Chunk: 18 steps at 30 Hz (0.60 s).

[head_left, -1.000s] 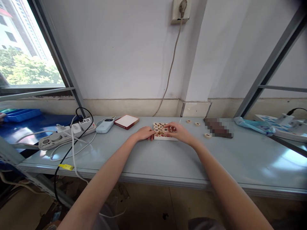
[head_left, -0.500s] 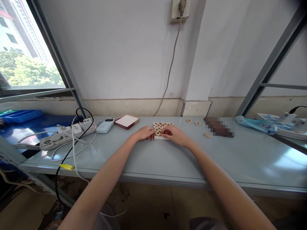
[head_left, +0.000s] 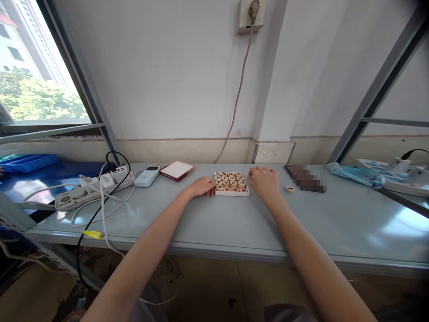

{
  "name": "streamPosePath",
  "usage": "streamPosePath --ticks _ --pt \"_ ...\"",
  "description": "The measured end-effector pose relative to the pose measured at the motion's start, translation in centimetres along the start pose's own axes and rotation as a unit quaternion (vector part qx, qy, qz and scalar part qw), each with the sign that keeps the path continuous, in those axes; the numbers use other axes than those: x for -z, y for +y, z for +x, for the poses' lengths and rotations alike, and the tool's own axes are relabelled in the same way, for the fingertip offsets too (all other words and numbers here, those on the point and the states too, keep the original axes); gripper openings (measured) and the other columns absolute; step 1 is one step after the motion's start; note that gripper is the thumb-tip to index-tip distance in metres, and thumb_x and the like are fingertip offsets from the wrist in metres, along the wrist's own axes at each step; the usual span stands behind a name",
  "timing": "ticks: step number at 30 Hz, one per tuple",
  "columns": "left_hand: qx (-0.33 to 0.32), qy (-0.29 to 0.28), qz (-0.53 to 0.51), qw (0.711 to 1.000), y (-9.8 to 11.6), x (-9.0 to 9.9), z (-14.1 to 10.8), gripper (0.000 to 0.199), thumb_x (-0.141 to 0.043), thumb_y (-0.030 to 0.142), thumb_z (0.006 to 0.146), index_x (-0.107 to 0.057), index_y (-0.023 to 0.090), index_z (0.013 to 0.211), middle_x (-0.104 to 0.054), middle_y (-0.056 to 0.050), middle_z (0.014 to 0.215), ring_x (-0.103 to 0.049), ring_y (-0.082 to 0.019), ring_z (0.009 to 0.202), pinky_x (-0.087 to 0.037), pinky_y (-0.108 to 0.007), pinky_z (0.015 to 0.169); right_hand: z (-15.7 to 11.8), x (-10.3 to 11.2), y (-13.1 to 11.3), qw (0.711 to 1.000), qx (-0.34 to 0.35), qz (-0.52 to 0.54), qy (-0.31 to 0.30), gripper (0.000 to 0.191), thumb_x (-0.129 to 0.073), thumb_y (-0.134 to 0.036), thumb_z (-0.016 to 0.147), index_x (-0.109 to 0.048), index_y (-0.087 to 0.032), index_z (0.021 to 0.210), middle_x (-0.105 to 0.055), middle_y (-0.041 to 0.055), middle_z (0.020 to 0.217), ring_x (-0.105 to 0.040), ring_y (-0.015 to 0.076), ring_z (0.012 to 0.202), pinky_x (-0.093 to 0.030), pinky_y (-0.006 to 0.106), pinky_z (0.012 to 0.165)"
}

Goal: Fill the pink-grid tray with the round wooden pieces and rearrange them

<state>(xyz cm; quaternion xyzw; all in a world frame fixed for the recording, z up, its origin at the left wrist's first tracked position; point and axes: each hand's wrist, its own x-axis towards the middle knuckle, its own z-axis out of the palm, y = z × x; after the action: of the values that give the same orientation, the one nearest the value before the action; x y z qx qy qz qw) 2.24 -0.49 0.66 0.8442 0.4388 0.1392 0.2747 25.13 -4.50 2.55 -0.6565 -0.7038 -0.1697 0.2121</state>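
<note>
A shallow white box [head_left: 231,193] full of Chinese chess pieces [head_left: 226,183] sits on the table in front of me. The pieces are round pale wood with black or red characters. At the left edge of this box, my left hand [head_left: 203,186] grips the side with its fingers closed. Just right of the box, my right hand [head_left: 264,181] hovers low over the table, its fingertips hidden behind its knuckles. Beyond its fingers a loose chess piece [head_left: 276,173] is partly covered. Another chess piece [head_left: 290,189] lies to the right of that hand.
A white-topped, dark red-edged box lid [head_left: 177,170] lies at the back left. Near it are a light blue device [head_left: 147,176] and a power strip [head_left: 97,188] with trailing cables. On the right are a blurred-out brown object [head_left: 306,178] and a blue plastic bag [head_left: 357,174].
My right hand has left the pieces in the box and moved right, toward the loose pieces at the back. My left hand has stayed at the box's left edge.
</note>
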Motion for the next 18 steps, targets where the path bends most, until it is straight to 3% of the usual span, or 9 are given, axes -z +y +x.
streamPosePath --ticks 4,7,9,11,14,18 --pt "-0.001 0.000 -0.002 1.000 -0.1 0.0 0.0 0.043 -0.031 0.032 0.082 -0.059 0.015 0.053 -0.051 -0.001 0.046 -0.047 -0.011 0.047 -0.035 -0.023 0.054 0.0 -0.7 4.4 0.983 -0.182 -0.021 0.015 0.032 -0.042 -0.028 0.082 -0.058 -0.011 0.104 -0.055 0.0274 0.101 -0.047 0.0423 0.103 -0.029 0.057 0.080" --pt "0.001 0.001 -0.001 1.000 -0.1 -0.1 -0.1 0.041 -0.032 0.031 0.081 -0.059 0.015 0.054 -0.052 -0.001 0.047 -0.047 -0.011 0.048 -0.035 -0.023 0.053 0.0 -1.5 8.1 0.958 -0.278 -0.026 -0.067 0.043 -0.052 -0.034 0.076 -0.054 -0.015 0.115 -0.042 0.0290 0.123 -0.042 0.0465 0.110 -0.034 0.059 0.074" --pt "0.006 0.001 0.000 1.000 0.1 0.0 -0.2 0.040 -0.033 0.030 0.080 -0.060 0.015 0.054 -0.051 0.000 0.047 -0.048 -0.011 0.049 -0.035 -0.023 0.053 0.2 -2.0 9.9 0.940 -0.316 -0.046 -0.122 0.048 -0.057 -0.037 0.072 -0.055 -0.015 0.115 -0.040 0.0293 0.126 -0.045 0.0456 0.108 -0.040 0.055 0.069" --pt "0.008 0.000 0.000 1.000 0.2 0.0 -0.2 0.040 -0.033 0.030 0.080 -0.059 0.015 0.054 -0.052 -0.001 0.048 -0.048 -0.011 0.049 -0.034 -0.022 0.053 0.5 -2.4 10.7 0.932 -0.309 -0.056 -0.178 0.042 -0.060 -0.033 0.070 -0.061 -0.013 0.107 -0.049 0.0289 0.117 -0.053 0.0414 0.100 -0.044 0.048 0.065" --pt "0.007 0.001 0.004 1.000 0.2 0.1 -0.2 0.041 -0.033 0.030 0.081 -0.059 0.015 0.054 -0.052 -0.001 0.048 -0.047 -0.011 0.048 -0.034 -0.023 0.053 1.0 -2.5 10.1 0.947 -0.224 -0.046 -0.228 0.025 -0.060 -0.025 0.069 -0.066 -0.014 0.090 -0.062 0.0212 0.091 -0.060 0.0325 0.085 -0.045 0.039 0.062" --pt "0.010 0.002 0.005 1.000 0.1 0.0 -0.1 0.042 -0.033 0.031 0.081 -0.060 0.015 0.053 -0.051 -0.001 0.046 -0.047 -0.011 0.047 -0.034 -0.023 0.052 1.2 -1.2 6.9 0.975 -0.100 0.050 -0.190 0.023 -0.055 -0.035 0.074 -0.063 -0.018 0.086 -0.064 0.0123 0.090 -0.059 0.0249 0.083 -0.044 0.034 0.066"
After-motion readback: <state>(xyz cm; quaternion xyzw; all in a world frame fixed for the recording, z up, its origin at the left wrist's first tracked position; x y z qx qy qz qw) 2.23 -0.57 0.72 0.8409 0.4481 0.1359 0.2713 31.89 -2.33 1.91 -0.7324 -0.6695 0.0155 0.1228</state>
